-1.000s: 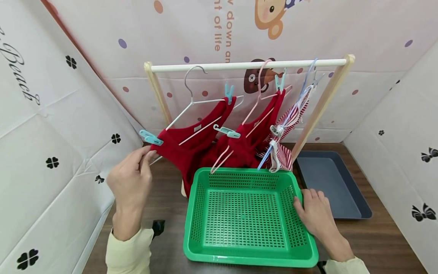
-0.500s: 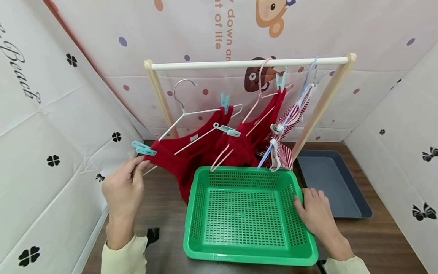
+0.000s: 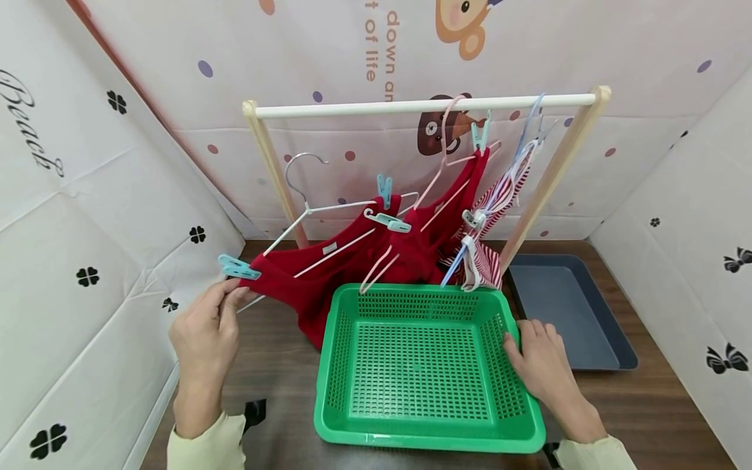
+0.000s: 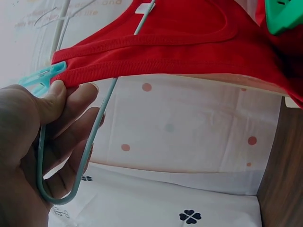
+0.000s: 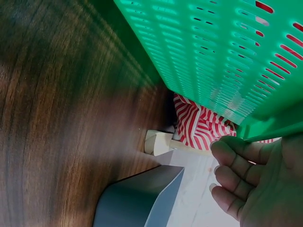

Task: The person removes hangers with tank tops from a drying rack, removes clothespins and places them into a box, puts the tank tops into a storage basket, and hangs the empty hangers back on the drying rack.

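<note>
My left hand (image 3: 207,326) pinches the shoulder strap of a red tank top (image 3: 294,281) between thumb and forefinger. In the left wrist view, the looped wire end of a white hanger (image 4: 79,175) passes by its palm. Light blue clothespins (image 3: 239,266) clip both straps to that hanger, whose metal hook (image 3: 288,176) stands below the bar, free of it. The top's lower part slips behind a green basket (image 3: 423,438). My right hand (image 3: 543,365) grips the basket's right rim, thumb inside and fingers outside; in the right wrist view the fingers (image 5: 234,194) curl under the rim.
A wooden rack with a white bar (image 3: 352,109) stands behind the basket. From it hang another red garment (image 3: 420,251) on a pink hanger and a red-striped garment (image 3: 490,264) on a blue hanger. A grey tray (image 3: 570,313) lies on the right. Patterned sheets wall three sides.
My left hand has moved down and left, drawing the red tank top and its white hanger lower and farther from the bar. The right hand and basket have stayed put.
</note>
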### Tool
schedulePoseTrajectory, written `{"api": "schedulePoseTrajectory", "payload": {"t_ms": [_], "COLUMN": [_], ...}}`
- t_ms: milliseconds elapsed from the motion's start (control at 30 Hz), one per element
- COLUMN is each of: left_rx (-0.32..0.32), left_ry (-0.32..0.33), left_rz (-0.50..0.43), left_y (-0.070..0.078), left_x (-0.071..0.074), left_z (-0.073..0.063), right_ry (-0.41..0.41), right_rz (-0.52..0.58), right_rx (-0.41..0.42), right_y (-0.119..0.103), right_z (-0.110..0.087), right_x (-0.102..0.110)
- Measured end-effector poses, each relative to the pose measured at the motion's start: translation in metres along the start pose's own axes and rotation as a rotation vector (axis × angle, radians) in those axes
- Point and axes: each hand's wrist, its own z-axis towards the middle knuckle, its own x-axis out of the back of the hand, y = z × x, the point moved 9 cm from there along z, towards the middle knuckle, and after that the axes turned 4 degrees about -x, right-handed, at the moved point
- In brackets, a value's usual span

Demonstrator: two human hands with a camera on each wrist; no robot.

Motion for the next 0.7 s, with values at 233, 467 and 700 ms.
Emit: {"api": "schedulePoseTrajectory", "payload": {"t_ms": [233,467,700], "left_rx": [0.006,0.024,0.039], "left_ry": [-0.033,-0.046,-0.111], "left_rz": [-0.004,-0.04,-0.11], "left_y": [-0.011,-0.025,-0.036], "left_x": [-0.002,-0.002,-0.003], "left_z": [-0.008,-0.02,-0.028], "right_ry": [-0.008,-0.028,-0.023], "right_rz": [0.004,0.007,0.016], "right_rx": [-0.011,-0.023,-0.024], "right_y": [0.002,0.002,0.002], "right_z": [0.002,0.001,0.0], "right_x": [0.0,-0.003,-0.003]}}
